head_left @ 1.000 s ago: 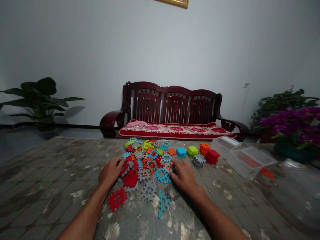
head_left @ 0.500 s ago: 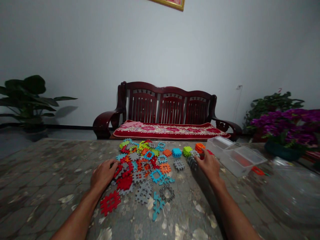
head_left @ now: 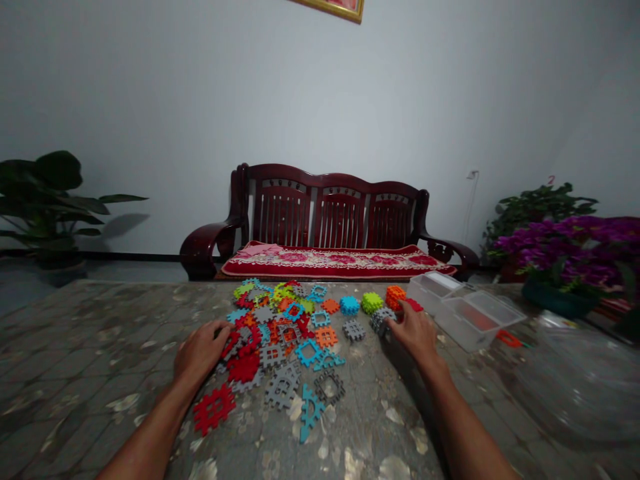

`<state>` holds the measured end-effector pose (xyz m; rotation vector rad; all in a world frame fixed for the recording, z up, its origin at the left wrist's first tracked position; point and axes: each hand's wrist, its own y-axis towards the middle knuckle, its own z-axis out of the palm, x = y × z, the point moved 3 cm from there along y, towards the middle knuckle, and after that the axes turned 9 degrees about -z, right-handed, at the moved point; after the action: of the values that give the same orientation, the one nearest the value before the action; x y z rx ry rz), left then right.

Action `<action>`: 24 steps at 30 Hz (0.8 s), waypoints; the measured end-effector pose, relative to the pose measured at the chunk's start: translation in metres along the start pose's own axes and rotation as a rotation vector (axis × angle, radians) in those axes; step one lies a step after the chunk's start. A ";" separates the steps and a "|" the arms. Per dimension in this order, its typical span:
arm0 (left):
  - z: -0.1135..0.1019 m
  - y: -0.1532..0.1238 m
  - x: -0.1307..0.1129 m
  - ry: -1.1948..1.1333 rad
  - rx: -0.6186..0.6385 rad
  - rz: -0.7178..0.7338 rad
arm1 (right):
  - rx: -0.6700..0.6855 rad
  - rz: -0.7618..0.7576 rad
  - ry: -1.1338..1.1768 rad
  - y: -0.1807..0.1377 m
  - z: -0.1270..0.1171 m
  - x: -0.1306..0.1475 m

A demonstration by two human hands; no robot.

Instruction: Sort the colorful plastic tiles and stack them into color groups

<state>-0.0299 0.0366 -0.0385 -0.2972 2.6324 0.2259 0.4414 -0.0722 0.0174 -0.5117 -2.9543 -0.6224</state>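
A heap of flat, toothed plastic pieces (head_left: 280,327) in red, grey, blue, orange and green lies on the patterned table (head_left: 100,347). My left hand (head_left: 200,350) rests on the heap's left edge, fingers curled over red pieces. My right hand (head_left: 413,330) reaches to the right, its fingers closed around a grey assembled cube (head_left: 383,319). Behind it stand a blue cube (head_left: 349,305), a green cube (head_left: 371,302), an orange cube (head_left: 395,295) and a red cube (head_left: 413,305), partly hidden by my hand.
Clear plastic boxes (head_left: 465,310) sit right of the cubes, with an orange item (head_left: 510,339) and a clear bag (head_left: 575,380) beyond. A dark wooden bench (head_left: 325,227) stands behind the table. Potted plants (head_left: 55,200) and purple flowers (head_left: 575,250) flank it.
My right hand left the middle of the heap and moved right to the grey cube. My left hand stayed on the heap's left edge. The camera shifted slightly.
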 end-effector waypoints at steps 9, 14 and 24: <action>0.000 -0.003 -0.001 -0.009 -0.024 -0.006 | -0.061 -0.085 0.053 -0.002 -0.002 0.010; -0.002 -0.007 -0.004 -0.006 -0.015 -0.003 | 0.018 -0.330 0.353 -0.015 0.015 0.067; -0.002 -0.010 -0.005 -0.005 -0.014 -0.007 | 0.321 -0.800 0.448 -0.041 0.029 0.200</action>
<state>-0.0243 0.0277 -0.0352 -0.3106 2.6258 0.2427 0.2395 -0.0346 0.0044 0.7669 -2.6396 -0.2312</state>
